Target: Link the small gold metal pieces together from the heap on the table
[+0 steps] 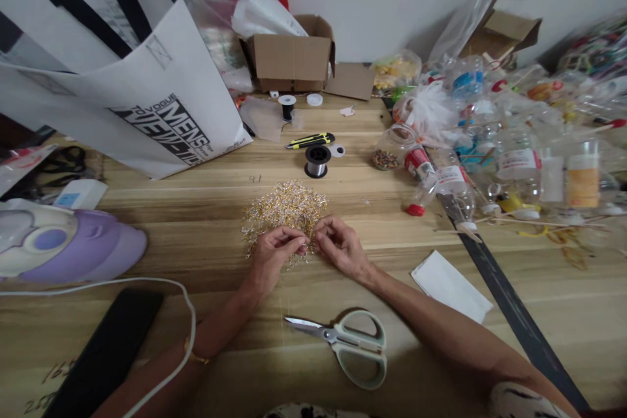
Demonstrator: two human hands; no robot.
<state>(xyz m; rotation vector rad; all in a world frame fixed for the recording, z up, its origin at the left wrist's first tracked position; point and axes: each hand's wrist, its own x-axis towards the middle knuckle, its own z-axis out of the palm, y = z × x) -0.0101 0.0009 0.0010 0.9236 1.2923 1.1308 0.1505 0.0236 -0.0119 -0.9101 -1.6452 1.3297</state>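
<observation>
My left hand [277,251] is closed in a pinch at the front edge of a pile of small gold and silver beads or links [279,206]. Close to its right, my right hand [341,245] is also pinched, its fingertips near those of the left. What lies between the fingertips is too small to make out. Behind the pile stands a black spool of thin silvery wire [317,162], with a yellow and black cutter [309,140] just beyond. Scissors with pale handles [343,339] lie on the table in front of my hands.
A white bag [161,91] stands at the back left, near a cardboard box [291,55]. Purple device [88,245], white cable and black phone-like slab [108,353] are at left. Plastic bottles [519,163] crowd the right; folded white paper [450,284] lies by my right forearm.
</observation>
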